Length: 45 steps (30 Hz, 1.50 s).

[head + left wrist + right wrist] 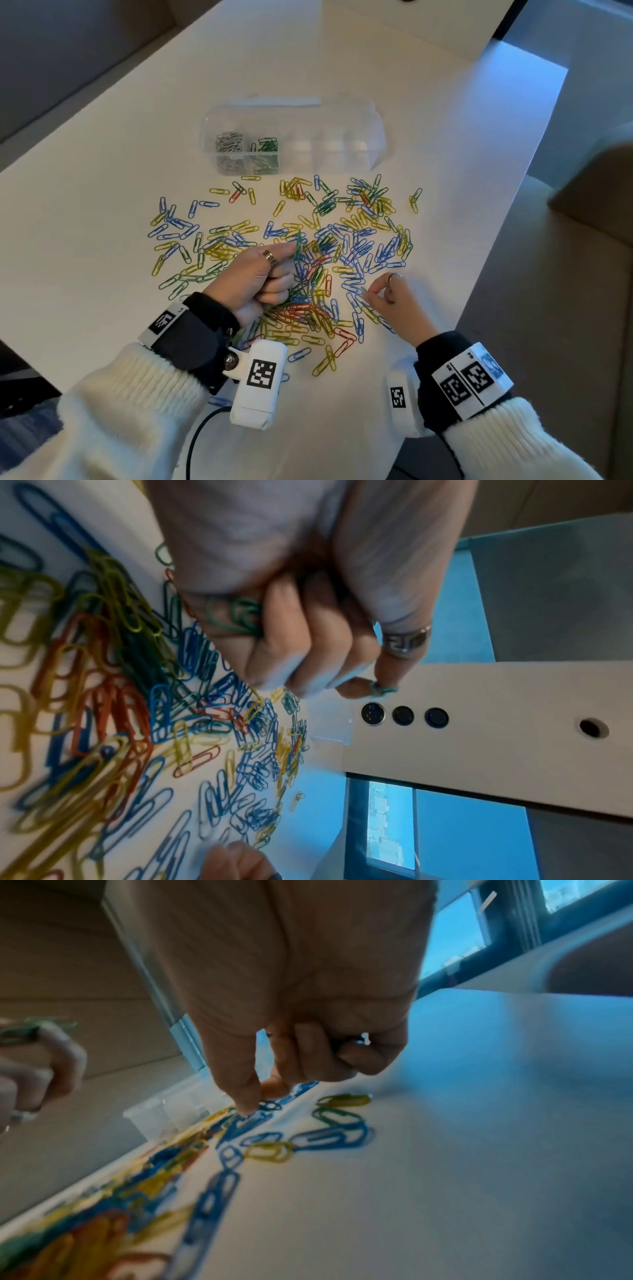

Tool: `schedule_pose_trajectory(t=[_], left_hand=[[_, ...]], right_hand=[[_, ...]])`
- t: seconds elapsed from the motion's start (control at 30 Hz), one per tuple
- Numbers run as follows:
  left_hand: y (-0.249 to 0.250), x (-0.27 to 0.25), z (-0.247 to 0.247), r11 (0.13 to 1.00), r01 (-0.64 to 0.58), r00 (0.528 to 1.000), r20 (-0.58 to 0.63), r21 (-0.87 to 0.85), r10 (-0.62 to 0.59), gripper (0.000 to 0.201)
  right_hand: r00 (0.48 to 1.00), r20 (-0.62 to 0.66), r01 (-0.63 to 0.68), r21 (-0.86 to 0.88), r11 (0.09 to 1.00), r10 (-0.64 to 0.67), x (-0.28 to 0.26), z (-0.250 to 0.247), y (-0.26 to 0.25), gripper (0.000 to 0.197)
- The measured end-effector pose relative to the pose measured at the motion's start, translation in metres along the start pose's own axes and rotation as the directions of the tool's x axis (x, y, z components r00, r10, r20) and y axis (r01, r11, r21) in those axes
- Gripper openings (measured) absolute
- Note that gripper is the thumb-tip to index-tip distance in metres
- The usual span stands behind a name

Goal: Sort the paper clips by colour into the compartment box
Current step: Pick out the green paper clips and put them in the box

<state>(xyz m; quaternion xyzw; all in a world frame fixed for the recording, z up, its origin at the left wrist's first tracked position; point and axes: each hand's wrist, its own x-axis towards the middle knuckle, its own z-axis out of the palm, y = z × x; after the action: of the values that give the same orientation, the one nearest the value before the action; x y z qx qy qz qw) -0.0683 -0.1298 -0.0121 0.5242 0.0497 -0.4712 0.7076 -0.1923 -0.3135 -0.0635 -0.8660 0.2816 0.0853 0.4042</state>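
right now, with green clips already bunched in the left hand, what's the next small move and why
Probably close the right hand pinch on the clip under its fingertips and lift it clear of the pile. The thumb and forefinger already meet on a clip that looks green-blue in the right wrist view. The left hand holds green clips, and the box has a green compartment started.

A long white table [342,61] ran from the lower frame toward the top, pale and matte. Grey upholstered seating [51,51] filled the upper left, and more tan cushions [582,240] sat at the right edge. Cold blue daylight fell across the table's upper right corner. In the right wrist view, a window [455,939] glowed blue at upper right.
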Motion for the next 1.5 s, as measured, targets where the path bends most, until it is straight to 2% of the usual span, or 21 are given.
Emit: schedule_pose_trajectory(t=[0.1,0.17,0.23,0.3,0.37,0.47,0.53,0.6,0.67,0.73,0.8,0.9,0.97,1.07,1.17,1.23,1.3,1.4,1.43,1.47,1.5], left_hand=[[0.001,-0.003,-0.005,0.986,0.048,0.988,0.152,-0.162,-0.023,0.013],[0.002,-0.005,-0.008,0.965,0.084,0.962,0.272,-0.249,-0.013,0.017],[0.002,-0.005,-0.010,0.948,0.117,0.935,0.355,-0.296,-0.005,0.015],[0.000,-0.005,-0.012,0.929,0.150,0.903,0.430,-0.338,0.011,0.010],[-0.003,-0.004,-0.013,0.919,0.157,0.891,0.453,-0.361,0.026,0.009],[-0.007,-0.007,-0.013,0.923,0.132,0.923,0.384,-0.362,0.018,0.008],[-0.007,-0.008,-0.011,0.927,0.128,0.963,0.268,-0.352,-0.030,0.013],[-0.008,-0.006,-0.012,0.925,0.140,0.987,0.121,-0.352,-0.103,0.026],[-0.010,-0.003,-0.012,0.913,0.162,0.985,0.000,-0.375,-0.175,0.031],[-0.015,0.000,-0.013,0.893,0.154,0.976,-0.075,-0.423,-0.203,0.030],[-0.018,0.001,-0.014,0.880,0.140,0.974,-0.098,-0.453,-0.206,0.025],[-0.016,-0.003,-0.019,0.863,0.174,0.974,-0.047,-0.475,-0.223,0.030],[-0.013,-0.007,-0.026,0.837,0.193,0.973,-0.010,-0.512,-0.231,0.031],[-0.006,-0.011,-0.035,0.829,0.154,0.980,-0.021,-0.538,-0.195,0.023],[0.000,-0.020,-0.046,0.790,0.097,0.985,-0.057,-0.606,-0.164,0.020],[0.004,-0.025,-0.060,0.736,0.083,0.977,-0.090,-0.671,-0.193,0.015],[0.009,-0.031,-0.075,0.727,0.064,0.965,-0.145,-0.684,-0.221,0.012],[0.020,-0.040,-0.099,0.831,0.020,0.933,-0.288,-0.556,-0.216,0.036],[0.024,-0.043,-0.106,0.904,-0.010,0.910,-0.378,-0.426,-0.169,0.043],[0.027,-0.045,-0.112,0.976,-0.042,0.873,-0.484,-0.212,-0.068,0.044],[0.031,-0.048,-0.117,0.997,-0.046,0.829,-0.555,0.065,0.075,0.041]], right_hand=[[0.997,0.051,0.052,0.190,0.980,-0.063,-0.005,-0.010,-0.012,0.023],[0.995,0.079,0.023,0.371,0.928,-0.056,-0.008,-0.017,-0.020,0.022],[0.992,0.124,-0.076,0.651,0.755,-0.006,-0.010,-0.019,-0.031,0.023],[0.984,0.179,-0.137,0.821,0.555,-0.022,-0.012,-0.019,-0.042,0.024],[0.977,0.200,-0.135,0.848,0.512,-0.073,-0.014,-0.017,-0.052,0.024],[0.973,0.182,-0.061,0.794,0.605,-0.141,-0.015,-0.015,-0.066,0.024],[0.968,0.113,0.095,0.662,0.744,-0.224,-0.016,-0.012,-0.075,0.022],[0.929,0.050,0.308,0.445,0.841,-0.366,-0.020,-0.010,-0.089,0.019],[0.878,0.047,0.454,0.234,0.859,-0.477,-0.025,-0.007,-0.106,0.013],[0.842,0.102,0.522,0.090,0.848,-0.529,-0.027,-0.002,-0.125,0.005],[0.831,0.190,0.539,-0.040,0.841,-0.523,-0.024,0.008,-0.141,0.005],[0.837,0.302,0.521,-0.184,0.834,-0.456,-0.017,0.026,-0.153,0.021],[0.821,0.373,0.530,-0.221,0.818,-0.432,-0.017,0.034,-0.160,0.026],[0.778,0.398,0.601,-0.246,0.761,-0.486,-0.017,0.035,-0.166,0.031],[0.753,0.257,0.629,-0.013,0.777,-0.605,-0.016,0.033,-0.175,0.026],[0.770,0.147,0.612,0.108,0.784,-0.621,-0.008,0.036,-0.179,0.021],[0.796,0.125,0.582,0.110,0.806,-0.592,0.008,0.041,-0.184,0.019],[0.770,0.332,0.599,-0.083,0.796,-0.545,0.037,0.056,-0.192,0.021],[0.741,0.408,0.631,-0.152,0.761,-0.532,0.045,0.063,-0.195,0.023],[0.718,0.471,0.653,-0.203,0.730,-0.512,0.051,0.070,-0.197,0.026],[0.705,0.517,0.663,-0.237,0.710,-0.485,0.055,0.076,-0.199,0.029]])
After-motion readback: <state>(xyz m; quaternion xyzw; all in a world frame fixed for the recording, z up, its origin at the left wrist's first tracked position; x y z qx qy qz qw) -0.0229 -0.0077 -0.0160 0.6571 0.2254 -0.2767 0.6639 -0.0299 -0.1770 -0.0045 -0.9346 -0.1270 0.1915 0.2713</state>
